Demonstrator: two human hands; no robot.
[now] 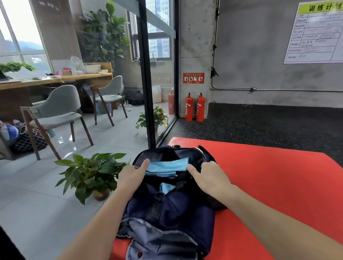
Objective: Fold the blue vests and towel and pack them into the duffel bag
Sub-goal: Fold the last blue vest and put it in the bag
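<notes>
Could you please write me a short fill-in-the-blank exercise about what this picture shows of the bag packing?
1. The navy duffel bag lies on a ____ mat.
2. The light blue folded fabric sits ____ the bag.
3. Both the left hand and the right hand rest at the bag's ____.
4. A potted plant stands to the bag's ____.

Missing words: red; inside; opening; left

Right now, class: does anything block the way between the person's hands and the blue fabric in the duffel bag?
Nothing visible does. The duffel bag is open on top, both hands, left hand and right hand, rest at its opening's edges, and the blue fabric lies uncovered between them.
</notes>
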